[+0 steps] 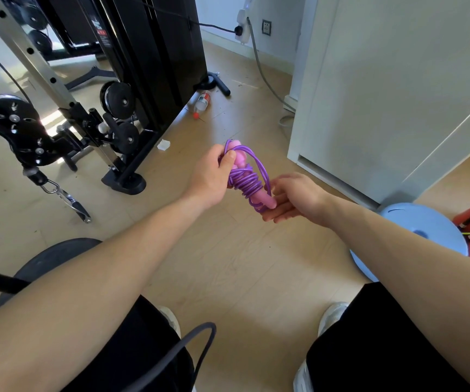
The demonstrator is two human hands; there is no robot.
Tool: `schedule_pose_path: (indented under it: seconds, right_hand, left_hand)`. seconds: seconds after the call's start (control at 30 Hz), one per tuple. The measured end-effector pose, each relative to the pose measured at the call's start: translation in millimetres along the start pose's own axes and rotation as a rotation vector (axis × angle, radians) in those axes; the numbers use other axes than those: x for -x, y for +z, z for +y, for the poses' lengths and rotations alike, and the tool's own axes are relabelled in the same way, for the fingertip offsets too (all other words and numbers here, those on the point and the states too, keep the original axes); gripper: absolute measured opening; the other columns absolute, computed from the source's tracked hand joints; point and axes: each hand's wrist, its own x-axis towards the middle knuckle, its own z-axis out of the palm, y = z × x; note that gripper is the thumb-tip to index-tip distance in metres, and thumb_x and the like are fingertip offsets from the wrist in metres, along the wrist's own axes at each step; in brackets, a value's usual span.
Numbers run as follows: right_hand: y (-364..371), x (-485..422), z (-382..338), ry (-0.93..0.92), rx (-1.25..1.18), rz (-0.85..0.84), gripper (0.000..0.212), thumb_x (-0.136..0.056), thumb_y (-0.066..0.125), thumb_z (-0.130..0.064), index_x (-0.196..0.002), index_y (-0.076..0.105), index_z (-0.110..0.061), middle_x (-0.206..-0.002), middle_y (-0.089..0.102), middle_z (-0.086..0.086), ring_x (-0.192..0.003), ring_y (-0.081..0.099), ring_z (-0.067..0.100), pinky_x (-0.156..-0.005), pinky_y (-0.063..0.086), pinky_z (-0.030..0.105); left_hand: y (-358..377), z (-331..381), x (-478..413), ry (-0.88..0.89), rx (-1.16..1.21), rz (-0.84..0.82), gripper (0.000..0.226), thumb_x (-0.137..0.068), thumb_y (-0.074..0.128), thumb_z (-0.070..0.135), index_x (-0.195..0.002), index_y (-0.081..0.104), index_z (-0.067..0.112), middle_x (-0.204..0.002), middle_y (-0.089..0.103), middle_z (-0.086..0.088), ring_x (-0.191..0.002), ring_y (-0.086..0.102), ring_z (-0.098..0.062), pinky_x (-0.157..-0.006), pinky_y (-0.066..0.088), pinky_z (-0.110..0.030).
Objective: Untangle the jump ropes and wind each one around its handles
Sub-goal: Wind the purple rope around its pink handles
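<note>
Purple rope (245, 183) lay coiled round pink handles (265, 199), axis slanting from the gripping left hand (209, 176) down to the flat-fingered right hand (296, 199) under the tip.

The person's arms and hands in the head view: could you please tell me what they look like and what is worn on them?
The left arm and right arm are bare to the picture's edge, with no sleeves showing. The left hand and right hand wear no gloves, and no watch, ring or wristband is visible.
</note>
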Motion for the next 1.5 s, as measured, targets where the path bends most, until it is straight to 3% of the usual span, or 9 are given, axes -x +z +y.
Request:
schedule_pose_path:
  seconds: [0.27, 0.47, 0.57, 0.7, 0.8, 0.87, 1.0, 1.27, 1.5]
  right_hand:
    - [-0.3, 4.1, -6.2, 0.010, 0.372, -0.078, 0.009, -0.079, 0.051, -0.005, -0.078, 0.059, -0.008, -0.081, 0.069, 0.012, -0.068, 0.059, 0.021, -0.068, 0.047, 0.033]
    - [3.8, 3.3, 0.4, -0.022, 0.411, -0.041, 0.008, -0.084, 0.057, -0.007, -0.088, 0.063, -0.006, -0.076, 0.067, 0.008, -0.066, 0.055, 0.018, -0.057, 0.046, 0.020]
    - [4.6, 0.7, 4.9, -0.049, 0.487, 0.016, 0.016, -0.082, 0.063, -0.003, -0.097, 0.065, 0.001, -0.070, 0.062, 0.006, -0.061, 0.054, 0.017, -0.052, 0.046, 0.019]
    - [6.3, -7.2, 12.0, -0.045, 0.540, 0.077, 0.035, -0.073, 0.077, -0.007, -0.104, 0.062, -0.007, -0.092, 0.069, 0.011, -0.074, 0.061, 0.023, -0.068, 0.051, 0.033]
    - [6.6, -10.9, 16.6, -0.051, 0.696, 0.137, 0.043, -0.071, 0.082, -0.014, -0.103, 0.053, -0.015, -0.089, 0.063, 0.002, -0.083, 0.061, 0.024, -0.068, 0.048, 0.030]
    - [8.6, -13.5, 20.7, -0.040, 0.827, 0.196, 0.049, -0.069, 0.084, -0.025, -0.103, 0.050, -0.015, -0.089, 0.060, 0.000, -0.082, 0.060, 0.024, -0.066, 0.047, 0.031]
    - [17.5, -17.1, 26.9, -0.104, 1.045, 0.302, 0.048, -0.073, 0.073, -0.049, -0.100, 0.053, -0.015, -0.091, 0.056, 0.000, -0.076, 0.057, 0.021, -0.058, 0.042, 0.029]
    - [30.9, -1.0, 19.0, -0.126, 1.031, 0.477, 0.074, -0.075, 0.053, -0.081, -0.096, 0.040, -0.011, -0.078, 0.052, -0.002, -0.070, 0.053, 0.025, -0.058, 0.042, 0.033]
    - [30.1, -0.3, 21.7, -0.083, 1.028, 0.514, 0.084, -0.070, 0.047, -0.089, -0.098, 0.047, -0.010, -0.079, 0.062, -0.002, -0.072, 0.061, 0.023, -0.057, 0.044, 0.031]
  left_hand:
    - [11.7, 1.0, 6.6, 0.142, -0.042, -0.051, 0.021, -0.103, 0.047, 0.023, -0.082, 0.051, 0.020, -0.073, 0.056, 0.017, -0.065, 0.052, 0.010, -0.057, 0.034, -0.008]
    - [19.4, -3.9, 10.2, 0.223, -0.034, -0.124, 0.017, -0.102, 0.049, 0.021, -0.097, 0.060, 0.009, -0.096, 0.064, 0.016, -0.077, 0.060, 0.007, -0.069, 0.043, -0.011]
    - [19.7, -1.3, 16.2, 0.241, -0.025, -0.162, 0.010, -0.102, 0.049, 0.020, -0.097, 0.057, 0.017, -0.098, 0.062, 0.020, -0.078, 0.057, 0.017, -0.071, 0.040, -0.009]
    - [20.8, 1.3, 19.5, 0.244, -0.040, -0.165, 0.016, -0.102, 0.048, 0.024, -0.087, 0.050, 0.020, -0.101, 0.065, 0.014, -0.079, 0.057, 0.009, -0.073, 0.043, -0.017]
    - [22.1, 3.9, 23.2, 0.210, -0.020, -0.186, 0.016, -0.103, 0.048, 0.027, -0.087, 0.046, 0.026, -0.104, 0.062, 0.018, -0.080, 0.054, 0.020, -0.069, 0.038, -0.006]
    - [24.8, 4.0, 24.0, 0.188, -0.033, -0.180, 0.022, -0.103, 0.047, 0.029, -0.081, 0.042, 0.031, -0.094, 0.057, 0.025, -0.078, 0.055, 0.017, -0.070, 0.044, -0.017]
    - [27.5, 1.8, 24.4, 0.182, -0.039, -0.198, 0.017, -0.103, 0.047, 0.028, -0.086, 0.044, 0.030, -0.112, 0.061, 0.016, -0.080, 0.055, -0.003, -0.073, 0.050, -0.032]
    - [23.4, 9.0, 31.2, 0.133, -0.063, -0.194, 0.028, -0.103, 0.048, 0.024, -0.077, 0.039, 0.027, -0.078, 0.046, 0.023, -0.068, 0.053, 0.017, -0.060, 0.036, -0.004]
    - [19.6, 11.1, 27.9, -0.132, 0.230, -0.428, 0.030, -0.074, 0.057, 0.025, -0.101, 0.060, 0.011, -0.090, 0.062, -0.003, -0.084, 0.056, -0.018, -0.081, 0.048, -0.037]
